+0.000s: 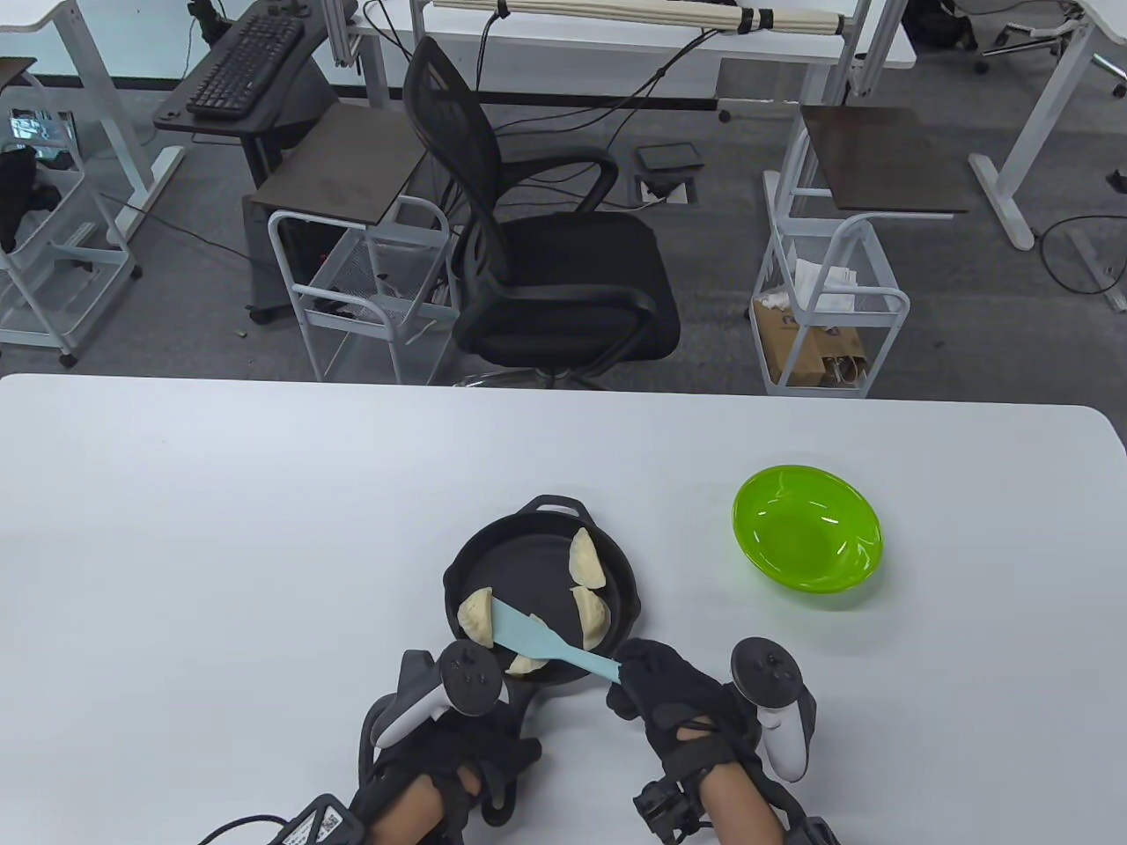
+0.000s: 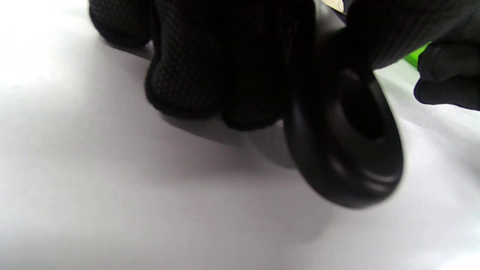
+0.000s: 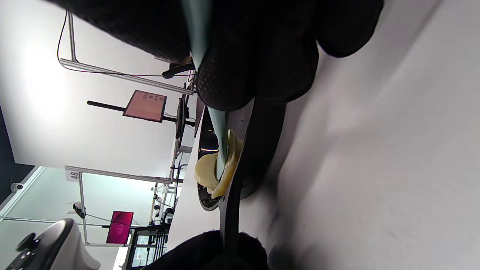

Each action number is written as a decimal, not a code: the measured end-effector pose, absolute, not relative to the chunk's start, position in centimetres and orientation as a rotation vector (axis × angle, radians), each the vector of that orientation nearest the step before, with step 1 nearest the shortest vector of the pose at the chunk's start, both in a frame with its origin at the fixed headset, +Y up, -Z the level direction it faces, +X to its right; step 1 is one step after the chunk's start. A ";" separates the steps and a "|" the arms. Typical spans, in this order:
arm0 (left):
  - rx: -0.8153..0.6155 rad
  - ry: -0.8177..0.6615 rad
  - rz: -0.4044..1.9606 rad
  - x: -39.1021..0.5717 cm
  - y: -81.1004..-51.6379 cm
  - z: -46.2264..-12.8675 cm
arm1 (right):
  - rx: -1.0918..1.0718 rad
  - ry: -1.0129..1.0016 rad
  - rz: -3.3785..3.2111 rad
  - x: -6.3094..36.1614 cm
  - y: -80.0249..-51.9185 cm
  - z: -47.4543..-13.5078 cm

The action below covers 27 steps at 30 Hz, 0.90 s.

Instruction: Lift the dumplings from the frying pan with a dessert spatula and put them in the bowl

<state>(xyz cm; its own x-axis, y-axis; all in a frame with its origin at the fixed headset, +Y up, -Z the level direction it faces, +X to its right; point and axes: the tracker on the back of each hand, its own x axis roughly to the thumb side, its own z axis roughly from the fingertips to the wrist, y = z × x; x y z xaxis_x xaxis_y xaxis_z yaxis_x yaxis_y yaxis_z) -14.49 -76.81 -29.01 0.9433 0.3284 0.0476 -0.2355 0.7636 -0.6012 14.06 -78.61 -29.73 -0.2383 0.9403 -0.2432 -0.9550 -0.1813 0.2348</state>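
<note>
A black frying pan sits on the white table and holds several pale dumplings, one at the left, two at the right and one at the near rim. My right hand grips the handle of a light-blue spatula; its blade lies over the pan, with the tip against the left dumpling. My left hand is curled round the pan's handle, fingers wrapped over it. The green bowl stands empty to the pan's right. In the right wrist view the spatula reaches the dumplings.
A black office chair and wire carts stand beyond the table's far edge. The white table stretches wide to the left of the pan and behind it.
</note>
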 end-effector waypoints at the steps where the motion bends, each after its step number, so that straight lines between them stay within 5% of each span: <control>1: -0.633 -0.153 0.308 -14.5 -76.8 -29.0 | -0.058 0.400 1.751 14.1 -78.7 -29.7; 27: -0.646 -0.143 0.301 -14.5 -76.9 -28.9 | -0.104 0.460 1.575 13.6 -79.9 -29.1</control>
<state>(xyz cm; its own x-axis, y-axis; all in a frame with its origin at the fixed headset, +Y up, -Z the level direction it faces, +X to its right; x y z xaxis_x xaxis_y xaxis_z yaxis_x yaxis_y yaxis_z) -14.55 -76.90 -28.86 0.9469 0.3194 0.0373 -0.2313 0.7572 -0.6108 13.64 -79.85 -29.11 -0.0688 0.9364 -0.3443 -0.9744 0.0110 0.2246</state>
